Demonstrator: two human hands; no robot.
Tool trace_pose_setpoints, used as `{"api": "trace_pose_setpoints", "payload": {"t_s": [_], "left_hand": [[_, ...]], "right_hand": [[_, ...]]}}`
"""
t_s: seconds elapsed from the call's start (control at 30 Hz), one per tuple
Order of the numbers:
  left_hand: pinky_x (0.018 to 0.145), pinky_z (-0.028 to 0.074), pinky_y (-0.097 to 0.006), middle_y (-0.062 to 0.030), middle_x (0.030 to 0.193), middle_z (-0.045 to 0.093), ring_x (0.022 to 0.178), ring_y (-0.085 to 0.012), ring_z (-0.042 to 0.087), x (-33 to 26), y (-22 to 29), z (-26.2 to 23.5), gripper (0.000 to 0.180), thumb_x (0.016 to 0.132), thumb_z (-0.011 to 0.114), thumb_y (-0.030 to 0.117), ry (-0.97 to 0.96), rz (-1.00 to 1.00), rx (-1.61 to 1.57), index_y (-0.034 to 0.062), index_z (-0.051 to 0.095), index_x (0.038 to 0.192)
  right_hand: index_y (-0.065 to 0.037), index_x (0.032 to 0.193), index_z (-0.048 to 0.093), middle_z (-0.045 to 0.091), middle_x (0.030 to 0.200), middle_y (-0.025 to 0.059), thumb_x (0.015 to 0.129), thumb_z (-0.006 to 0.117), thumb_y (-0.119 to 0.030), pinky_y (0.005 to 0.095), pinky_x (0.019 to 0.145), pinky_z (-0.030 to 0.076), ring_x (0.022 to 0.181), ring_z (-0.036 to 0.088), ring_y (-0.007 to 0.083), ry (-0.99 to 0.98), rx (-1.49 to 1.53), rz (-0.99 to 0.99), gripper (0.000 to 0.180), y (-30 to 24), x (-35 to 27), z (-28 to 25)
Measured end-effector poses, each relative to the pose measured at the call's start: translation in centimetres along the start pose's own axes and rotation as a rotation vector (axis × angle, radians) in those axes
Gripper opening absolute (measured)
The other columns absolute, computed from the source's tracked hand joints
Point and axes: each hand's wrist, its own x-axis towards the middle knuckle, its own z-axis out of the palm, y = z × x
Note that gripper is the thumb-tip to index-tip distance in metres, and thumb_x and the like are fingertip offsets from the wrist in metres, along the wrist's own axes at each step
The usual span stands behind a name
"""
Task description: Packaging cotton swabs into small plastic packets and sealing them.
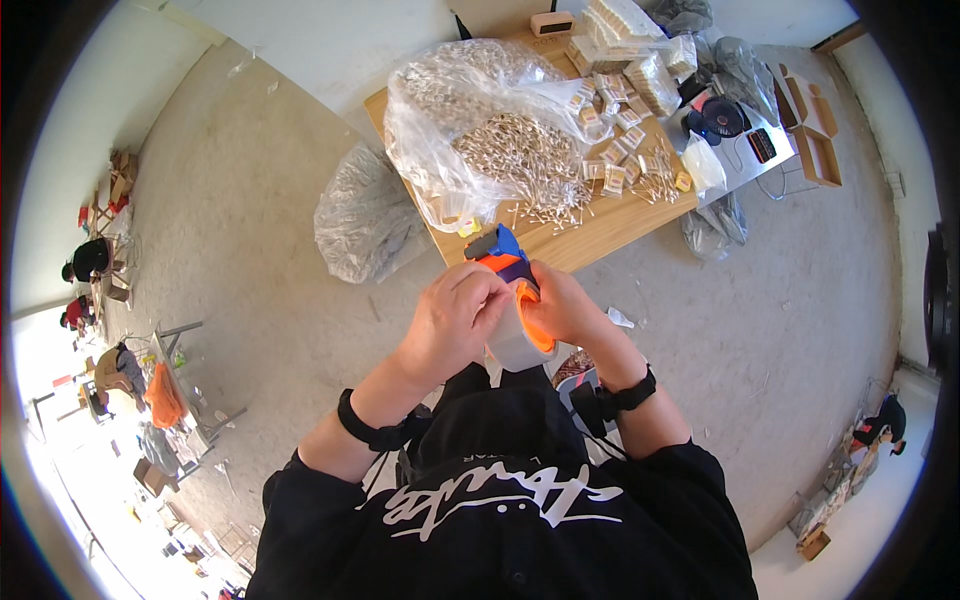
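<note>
In front of my body, below the table's near edge, is a packing tape dispenser [496, 245] with a blue head and orange parts. A wide roll of pale tape [511, 345] sits on it around an orange core. My right hand [568, 308] grips the dispenser from the right, its fingers partly hidden by the roll. From the left, my left hand [455, 312] is closed, with thumb and fingertips pinched against the dispenser beside the roll. Whether a loose tape end lies between those fingertips is too small to tell.
A wooden table [575, 250] ahead bears a large clear plastic bag [425, 120] spilling cotton swabs [520, 160], with several small packs [614, 180] beside them. A small black fan [718, 118] stands right of these. Another filled bag [362, 215] rests on the floor left of the table.
</note>
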Motion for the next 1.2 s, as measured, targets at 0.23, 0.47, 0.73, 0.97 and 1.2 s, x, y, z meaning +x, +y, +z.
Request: {"api": "trace_pose_setpoints", "payload": {"t_s": [0.23, 0.47, 0.73, 0.97, 1.2], "left_hand": [[0.067, 0.048, -0.029, -0.0096, 0.085, 0.060, 0.074, -0.0211, 0.059, -0.1, -0.8, -0.3, 0.006, 0.087, 0.064, 0.004, -0.097, -0.232, -0.205, -0.0011, 0.060, 0.089], [0.061, 0.046, -0.031, -0.0086, 0.076, 0.055, 0.067, -0.0207, 0.056, 0.3, -0.2, -0.8, 0.028, 0.094, 0.061, 0.028, -0.110, -0.054, 0.026, 0.0021, 0.056, 0.086], [0.054, 0.044, -0.039, -0.0108, 0.068, 0.054, 0.064, -0.0305, 0.057, 0.4, -1.0, -0.5, 0.028, 0.091, 0.060, 0.029, -0.312, 0.084, 0.161, 0.0060, 0.051, 0.077], [0.051, 0.042, -0.042, -0.0117, 0.062, 0.052, 0.057, -0.0326, 0.054, 0.1, -0.8, 0.3, 0.024, 0.090, 0.061, 0.021, -0.229, 0.184, 0.184, 0.0063, 0.050, 0.075], [0.051, 0.040, -0.044, -0.0160, 0.063, 0.051, 0.057, -0.0370, 0.052, 0.6, -2.8, 0.6, 0.023, 0.092, 0.059, 0.018, -0.264, 0.135, 0.155, 0.0041, 0.049, 0.076]], "right_hand": [[0.004, 0.092, 0.055, 0.061, 0.085, 0.0275, 0.080, 0.068, -0.019, 0.0423, 0.068, 0.047, 0.083, 0.060, 0.0445, -0.039, 0.053, 0.036, 0.029, -0.5, -0.3, -0.2], [0.004, 0.093, 0.055, 0.062, 0.086, 0.0264, 0.079, 0.065, -0.015, 0.0417, 0.069, 0.048, 0.084, 0.061, 0.0430, -0.031, 0.103, 0.058, 0.026, 0.2, 0.0, 0.2], [0.002, 0.094, 0.056, 0.062, 0.086, 0.0253, 0.078, 0.064, -0.015, 0.0419, 0.067, 0.047, 0.083, 0.061, 0.0424, -0.184, 0.065, -0.032, 0.025, 1.1, -0.1, 0.4], [0.003, 0.093, 0.055, 0.062, 0.085, 0.0249, 0.079, 0.063, -0.014, 0.0414, 0.066, 0.046, 0.079, 0.060, 0.0406, -0.223, 0.115, -0.080, 0.023, 2.1, -0.1, 0.5], [0.002, 0.094, 0.056, 0.063, 0.085, 0.0236, 0.081, 0.061, -0.014, 0.0393, 0.066, 0.047, 0.079, 0.061, 0.0378, -0.230, 0.082, -0.008, 0.021, 1.3, -0.1, 0.0]]}}
